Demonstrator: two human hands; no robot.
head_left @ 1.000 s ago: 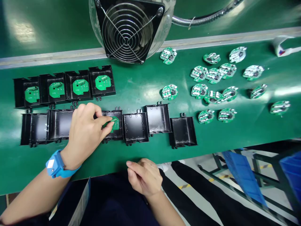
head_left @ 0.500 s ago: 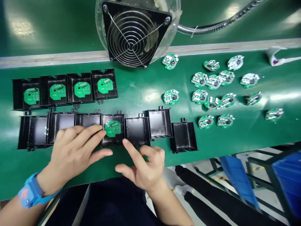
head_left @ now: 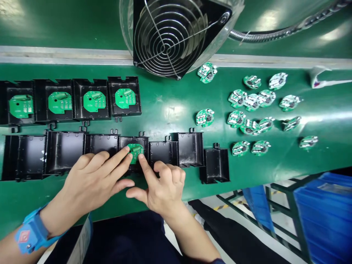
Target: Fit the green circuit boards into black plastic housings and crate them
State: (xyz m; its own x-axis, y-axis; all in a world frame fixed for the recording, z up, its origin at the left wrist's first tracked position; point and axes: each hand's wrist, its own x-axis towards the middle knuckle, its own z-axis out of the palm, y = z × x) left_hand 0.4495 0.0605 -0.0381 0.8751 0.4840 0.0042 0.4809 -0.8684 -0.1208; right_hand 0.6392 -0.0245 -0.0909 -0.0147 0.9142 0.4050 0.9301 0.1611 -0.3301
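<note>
A green circuit board (head_left: pixel 135 148) lies inside a black plastic box (head_left: pixel 123 140) in the front row. My left hand (head_left: pixel 96 179) reaches over from the left, its fingertips on the board's left side and its thumb held away. From the right, my right hand (head_left: pixel 162 187) touches the board's right edge with an extended index finger; its other fingers are curled and the thumb is stretched out. Neither hand grasps anything. Beside this box stand other black boxes, such as one on its left (head_left: pixel 64 152) and one on its right (head_left: pixel 190 146), with nothing in them.
Behind is a row of black boxes (head_left: pixel 91 84), each with a green board (head_left: pixel 94 101). Loose circuit boards (head_left: pixel 237 98) are scattered to the right. A fan (head_left: pixel 165 47) with a wire guard hangs at the back. Blue bins (head_left: pixel 324 212) stand below the table's right side.
Both hands have moved onto the board: my left fingertips from the box's left edge, my right index finger from its lower right corner. The camera view has shifted a little.
</note>
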